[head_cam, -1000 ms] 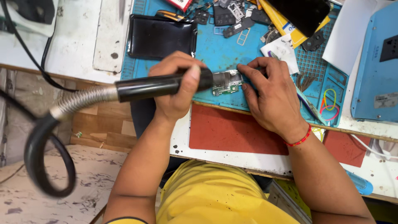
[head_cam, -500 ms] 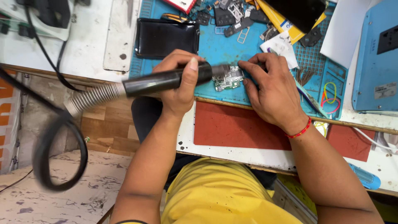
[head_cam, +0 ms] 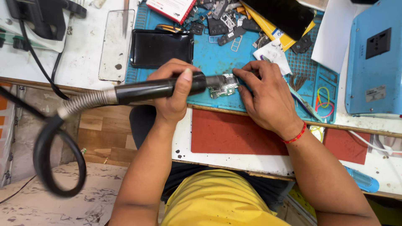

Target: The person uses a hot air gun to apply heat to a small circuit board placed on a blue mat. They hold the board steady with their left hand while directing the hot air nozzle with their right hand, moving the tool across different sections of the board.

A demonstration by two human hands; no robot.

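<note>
Head view: left hand (head_cam: 176,94) is clamped around a black hot-air wand (head_cam: 161,88), nozzle aimed at a small circuit board (head_cam: 224,86) on the blue mat (head_cam: 209,54). Right hand (head_cam: 264,94) has its fingertips pressed on the board, likely steadying it.

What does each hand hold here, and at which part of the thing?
The left hand holds the black hot-air tool around its handle, near the nozzle end. The right hand steadies the small circuit board by its right edge with its fingertips.

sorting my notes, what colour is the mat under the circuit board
Blue, a work mat beneath the green circuit board; head view.
</note>
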